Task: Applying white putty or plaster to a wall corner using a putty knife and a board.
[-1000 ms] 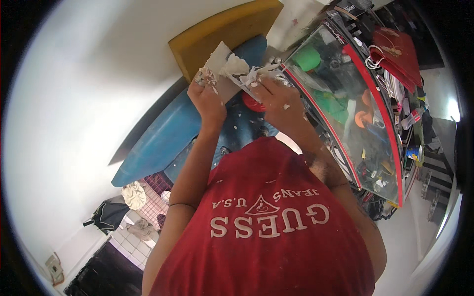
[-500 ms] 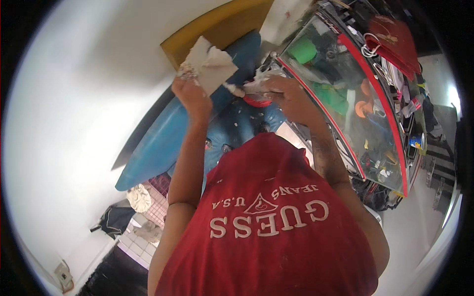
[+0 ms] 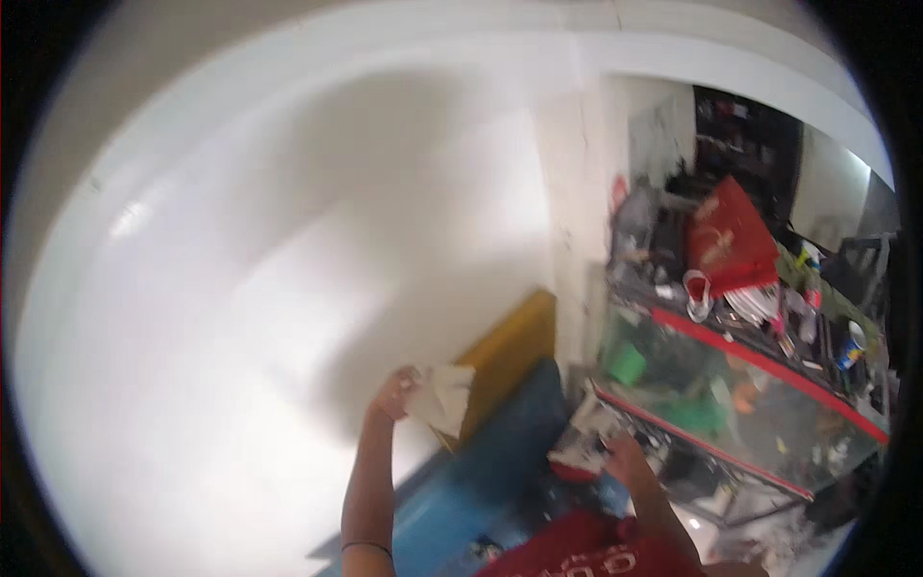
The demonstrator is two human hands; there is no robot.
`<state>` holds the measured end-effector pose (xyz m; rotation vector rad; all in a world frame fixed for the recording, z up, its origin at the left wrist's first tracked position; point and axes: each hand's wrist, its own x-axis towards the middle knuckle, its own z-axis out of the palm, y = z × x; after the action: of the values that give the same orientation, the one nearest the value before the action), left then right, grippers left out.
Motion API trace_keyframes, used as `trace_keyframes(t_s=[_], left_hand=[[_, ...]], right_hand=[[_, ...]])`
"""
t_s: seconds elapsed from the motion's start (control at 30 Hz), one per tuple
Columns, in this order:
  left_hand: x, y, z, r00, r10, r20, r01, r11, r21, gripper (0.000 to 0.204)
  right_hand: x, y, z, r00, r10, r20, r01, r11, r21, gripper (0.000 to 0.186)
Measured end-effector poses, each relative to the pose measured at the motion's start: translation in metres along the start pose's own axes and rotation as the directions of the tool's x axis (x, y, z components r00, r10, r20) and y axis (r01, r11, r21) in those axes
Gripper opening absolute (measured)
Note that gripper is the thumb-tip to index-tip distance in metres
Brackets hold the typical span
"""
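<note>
My left hand [image 3: 392, 394] is raised in front of the white wall, its fingers closed on the edge of a flat cream-white sheet [image 3: 442, 399] with a crease or smear across it. Lower and to the right, my right hand [image 3: 627, 462] is closed, and blur hides what its fingers grip. Just beyond those fingers lies a whitish, smeared thing [image 3: 585, 430] above a red rim or container [image 3: 573, 471]; its exact shape cannot be made out.
Ahead and left rises the white wall [image 3: 240, 288]. A yellow panel [image 3: 510, 351] and a blue surface [image 3: 481, 471] stand along it. At right is a glass case [image 3: 731, 404] with red edging, topped by a red bag [image 3: 731, 236], bottles and clutter.
The view has tilted up toward the wall and right-hand case, so both hands appear lower. The left hand still holds the sheet. White stuff beside the right hand is less distinct now.
</note>
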<state>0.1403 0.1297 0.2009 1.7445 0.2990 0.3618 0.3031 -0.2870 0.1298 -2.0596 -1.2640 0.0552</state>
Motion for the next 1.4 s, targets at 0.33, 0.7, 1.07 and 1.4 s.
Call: trace_keyframes(t_s=[0.33,0.7,1.07,1.4], left_hand=[[0.043,0.162,-0.076,0.938,0.044,0.344,-0.232,0.818,0.526,0.029],[0.061,0.182,-0.085,0.888,-0.107,0.446,0.045,0.988,0.148,0.022],[0.057,0.206,-0.046,0.929,-0.326,0.176,0.296,0.939,0.174,0.041],[0.059,0.203,-0.051,0.928,-0.296,0.225,0.173,0.88,0.443,0.038]], right_hand=[[0.022,0.012,0.015,0.878,0.387,-0.281,0.083,0.455,0.887,0.02],[0.053,0.053,-0.008,0.888,0.249,0.388,-0.139,-0.656,0.742,0.043],[0.101,0.079,0.008,0.815,0.224,0.535,-0.276,-0.661,0.698,0.043],[0.14,0.061,0.026,0.92,0.138,0.367,-0.271,-0.453,0.849,0.045]])
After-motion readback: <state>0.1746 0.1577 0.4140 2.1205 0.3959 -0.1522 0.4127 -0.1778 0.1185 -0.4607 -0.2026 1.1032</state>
